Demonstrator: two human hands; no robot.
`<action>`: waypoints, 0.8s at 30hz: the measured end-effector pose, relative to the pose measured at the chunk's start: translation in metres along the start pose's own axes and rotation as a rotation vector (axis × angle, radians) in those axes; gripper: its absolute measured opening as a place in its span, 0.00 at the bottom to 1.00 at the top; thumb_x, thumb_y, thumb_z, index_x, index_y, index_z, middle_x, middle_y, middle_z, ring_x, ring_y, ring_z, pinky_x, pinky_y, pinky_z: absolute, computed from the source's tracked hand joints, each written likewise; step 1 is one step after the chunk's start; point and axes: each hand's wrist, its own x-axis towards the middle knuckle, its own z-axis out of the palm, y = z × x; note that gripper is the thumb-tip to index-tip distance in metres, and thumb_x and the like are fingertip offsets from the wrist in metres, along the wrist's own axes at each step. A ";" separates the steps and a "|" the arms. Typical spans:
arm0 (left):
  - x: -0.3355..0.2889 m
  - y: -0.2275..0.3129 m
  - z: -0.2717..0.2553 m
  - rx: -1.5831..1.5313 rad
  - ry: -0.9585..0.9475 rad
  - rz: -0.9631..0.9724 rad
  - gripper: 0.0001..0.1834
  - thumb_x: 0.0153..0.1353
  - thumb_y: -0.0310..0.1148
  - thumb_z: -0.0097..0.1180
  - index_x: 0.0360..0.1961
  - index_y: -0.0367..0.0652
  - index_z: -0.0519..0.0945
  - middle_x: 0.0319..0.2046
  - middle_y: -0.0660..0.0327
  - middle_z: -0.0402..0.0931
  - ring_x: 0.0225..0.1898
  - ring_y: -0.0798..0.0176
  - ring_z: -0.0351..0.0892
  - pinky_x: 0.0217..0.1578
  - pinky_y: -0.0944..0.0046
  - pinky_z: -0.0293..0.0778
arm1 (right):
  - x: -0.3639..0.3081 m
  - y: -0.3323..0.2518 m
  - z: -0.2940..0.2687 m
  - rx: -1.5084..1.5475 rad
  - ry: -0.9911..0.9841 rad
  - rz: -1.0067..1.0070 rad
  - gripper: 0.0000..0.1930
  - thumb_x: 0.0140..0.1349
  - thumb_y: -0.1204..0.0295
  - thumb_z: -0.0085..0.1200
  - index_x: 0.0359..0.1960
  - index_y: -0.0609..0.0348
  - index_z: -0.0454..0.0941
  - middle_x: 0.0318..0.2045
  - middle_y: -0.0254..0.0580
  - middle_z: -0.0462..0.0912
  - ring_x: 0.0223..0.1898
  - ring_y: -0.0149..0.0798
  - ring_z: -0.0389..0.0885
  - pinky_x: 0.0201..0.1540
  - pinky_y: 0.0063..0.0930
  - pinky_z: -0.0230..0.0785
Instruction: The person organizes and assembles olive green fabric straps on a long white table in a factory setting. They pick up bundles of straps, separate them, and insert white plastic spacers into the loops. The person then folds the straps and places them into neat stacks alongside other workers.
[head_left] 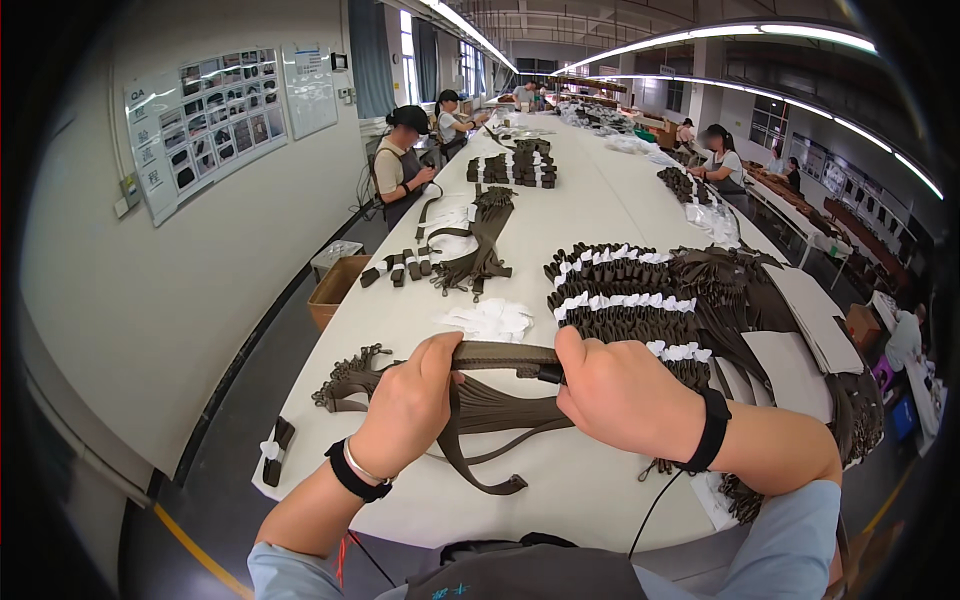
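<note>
A dark olive webbing strap (505,356) is stretched level between my two hands, above the table. My left hand (413,395) is closed round its left part, and a loose length hangs below that hand to the tabletop. Gripping the other end, my right hand (625,395) is closed beside a small black piece on the strap. Under my hands lies a bundle of similar straps (500,403), with metal hooks (345,375) gathered at its left end. A folded strap with a white band (277,450) rests at the table's near left corner.
Rows of folded straps with white wraps (625,290) lie right of centre, beside more loose straps (745,290). White slips (490,320) and another strap bundle (485,235) are farther up the long table (590,190). A cardboard box (335,290) stands left; co-workers (400,160) line the table.
</note>
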 end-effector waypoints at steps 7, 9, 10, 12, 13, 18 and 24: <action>0.009 -0.010 0.019 -0.222 0.366 -0.114 0.32 0.58 0.12 0.45 0.64 0.29 0.54 0.42 0.48 0.79 0.30 0.54 0.84 0.29 0.64 0.79 | 0.012 -0.001 0.016 -0.131 0.258 -0.089 0.16 0.47 0.81 0.50 0.39 0.77 0.67 0.21 0.50 0.73 0.17 0.42 0.76 0.18 0.29 0.70; 0.009 -0.009 0.020 -0.301 0.383 -0.180 0.26 0.61 0.14 0.44 0.61 0.29 0.59 0.39 0.49 0.80 0.31 0.57 0.85 0.29 0.65 0.79 | 0.013 -0.005 0.020 -0.168 0.285 -0.084 0.18 0.47 0.81 0.50 0.41 0.78 0.67 0.23 0.50 0.73 0.17 0.41 0.76 0.18 0.27 0.70; 0.009 -0.009 0.021 -0.340 0.392 -0.213 0.23 0.62 0.15 0.44 0.60 0.28 0.61 0.38 0.49 0.81 0.32 0.58 0.85 0.29 0.66 0.79 | 0.013 -0.006 0.021 -0.198 0.276 -0.077 0.19 0.47 0.81 0.50 0.42 0.79 0.67 0.24 0.50 0.72 0.18 0.41 0.76 0.18 0.26 0.70; 0.012 -0.010 0.020 -0.589 0.379 -0.363 0.17 0.65 0.18 0.43 0.55 0.27 0.67 0.34 0.51 0.81 0.31 0.59 0.85 0.29 0.68 0.79 | 0.017 -0.011 0.024 -0.233 0.275 -0.062 0.20 0.48 0.81 0.50 0.45 0.80 0.67 0.24 0.49 0.72 0.18 0.39 0.76 0.19 0.25 0.71; 0.015 -0.010 0.020 -0.713 0.373 -0.438 0.15 0.66 0.19 0.43 0.53 0.27 0.70 0.32 0.52 0.82 0.30 0.60 0.85 0.29 0.69 0.79 | 0.019 -0.013 0.026 -0.244 0.285 -0.050 0.21 0.49 0.81 0.51 0.46 0.79 0.67 0.24 0.49 0.72 0.18 0.38 0.76 0.19 0.25 0.71; 0.029 0.001 0.017 -0.977 0.402 -0.614 0.13 0.69 0.32 0.47 0.39 0.30 0.77 0.30 0.57 0.81 0.32 0.64 0.84 0.30 0.72 0.75 | 0.028 -0.019 0.041 -0.279 0.338 0.026 0.24 0.51 0.79 0.51 0.53 0.75 0.67 0.26 0.47 0.72 0.18 0.37 0.76 0.20 0.25 0.72; 0.036 0.001 0.025 -1.373 0.481 -0.612 0.16 0.69 0.36 0.45 0.46 0.32 0.74 0.40 0.53 0.79 0.43 0.59 0.80 0.45 0.62 0.75 | 0.040 -0.028 0.068 -0.214 0.407 0.071 0.27 0.49 0.80 0.52 0.54 0.75 0.66 0.26 0.47 0.71 0.19 0.37 0.76 0.19 0.26 0.72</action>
